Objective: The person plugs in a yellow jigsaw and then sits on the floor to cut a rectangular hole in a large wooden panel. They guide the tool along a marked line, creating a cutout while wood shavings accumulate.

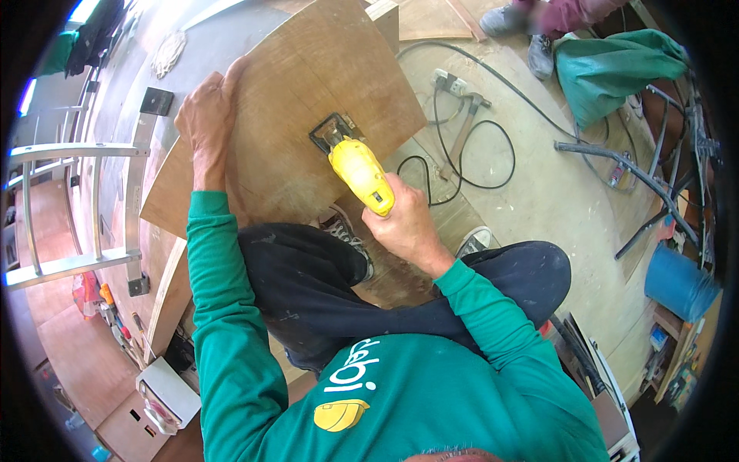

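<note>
A broad sheet of brown plywood (289, 85) lies tilted in front of my knees. My left hand (206, 108) grips its left edge, fingers bent over the side. My right hand (406, 219) is wrapped round the rear of a yellow jigsaw (359, 171). The jigsaw's black metal base plate (329, 132) rests flat on the plywood near its right side. A thin dark line runs across the sheet ahead of the base plate. The blade itself is hidden.
An aluminium ladder (115, 200) lies at left. On the floor right of the plywood are a hammer (462, 138), a socket strip (450, 82) and looped black cable (508, 165). Farther right are a green sack (616, 73) and a blue bucket (677, 281). Another person's shoe (504, 21) shows at top right.
</note>
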Demonstrator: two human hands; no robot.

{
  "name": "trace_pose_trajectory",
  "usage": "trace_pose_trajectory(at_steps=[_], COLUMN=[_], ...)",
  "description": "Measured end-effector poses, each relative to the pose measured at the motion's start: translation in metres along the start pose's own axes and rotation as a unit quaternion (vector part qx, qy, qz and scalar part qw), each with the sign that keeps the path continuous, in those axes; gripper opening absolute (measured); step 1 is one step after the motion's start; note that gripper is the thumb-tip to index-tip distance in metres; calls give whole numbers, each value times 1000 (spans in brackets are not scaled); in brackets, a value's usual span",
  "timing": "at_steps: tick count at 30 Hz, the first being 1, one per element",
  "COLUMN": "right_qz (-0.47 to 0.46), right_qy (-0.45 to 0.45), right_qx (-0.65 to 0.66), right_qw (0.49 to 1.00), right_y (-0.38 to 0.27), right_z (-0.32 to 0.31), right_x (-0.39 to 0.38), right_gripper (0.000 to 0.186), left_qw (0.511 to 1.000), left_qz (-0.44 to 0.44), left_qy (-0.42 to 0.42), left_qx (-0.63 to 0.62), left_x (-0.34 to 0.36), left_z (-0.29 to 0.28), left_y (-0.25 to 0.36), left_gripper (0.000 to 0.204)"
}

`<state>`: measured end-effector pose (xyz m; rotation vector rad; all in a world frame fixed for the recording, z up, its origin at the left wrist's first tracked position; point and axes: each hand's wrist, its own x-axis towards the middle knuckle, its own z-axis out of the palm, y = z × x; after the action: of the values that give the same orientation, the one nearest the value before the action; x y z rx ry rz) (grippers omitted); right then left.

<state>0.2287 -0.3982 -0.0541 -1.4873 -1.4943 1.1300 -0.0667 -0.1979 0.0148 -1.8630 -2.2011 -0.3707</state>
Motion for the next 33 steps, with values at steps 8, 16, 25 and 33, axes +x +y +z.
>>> trace_pose_trajectory(at_steps=[8,16,25,33], right_qz=[-3,-12,6,10], right_qy=[3,10,5,1], right_qx=[19,14,8,8], right_qw=[1000,1000,1000,1000], right_y=[-4,-5,-3,-6], right_z=[0,0,0,-2], right_x=[1,2,1,3], right_gripper=[28,28,32,33], left_qw=[1000,1000,999,1000], left_qz=[-2,-10,-30,-13], left_qy=[-3,0,-31,-4], left_qx=[7,8,-9,-7], left_x=[0,1,-3,-4], left_z=[0,2,-9,-10], left_y=[0,-2,12,13], left_gripper=[88,89,86,85])
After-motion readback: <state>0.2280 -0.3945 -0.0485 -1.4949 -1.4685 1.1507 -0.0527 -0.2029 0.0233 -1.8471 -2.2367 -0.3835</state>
